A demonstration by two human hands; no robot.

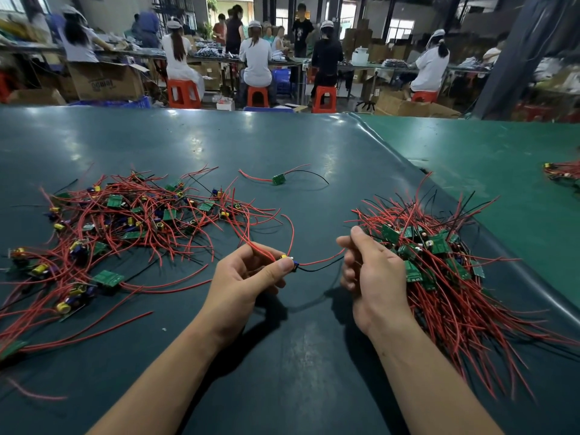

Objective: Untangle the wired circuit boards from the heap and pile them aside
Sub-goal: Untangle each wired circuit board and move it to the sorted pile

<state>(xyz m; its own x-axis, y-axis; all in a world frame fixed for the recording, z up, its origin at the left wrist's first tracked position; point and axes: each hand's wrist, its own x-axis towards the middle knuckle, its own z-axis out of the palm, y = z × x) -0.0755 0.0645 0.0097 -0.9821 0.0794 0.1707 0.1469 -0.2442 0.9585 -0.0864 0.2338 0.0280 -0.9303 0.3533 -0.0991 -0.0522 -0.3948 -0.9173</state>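
Note:
A tangled heap of small green circuit boards with red and black wires [125, 227] spreads over the left of the dark mat. A tidier pile of the same boards [439, 265] lies at the right. My left hand [248, 281] pinches one small board [290, 262] between thumb and fingers; its red wires trail back to the heap. My right hand [367, 268] grips that board's red and black leads [320, 265], just left of the pile. The leads stretch between both hands above the mat.
A single board with a red and a black lead [278, 179] lies alone at mid-table. A lighter green mat [502, 183] adjoins at the right, with another small bundle [561, 174] at its edge. People sit on orange stools at benches beyond the far edge.

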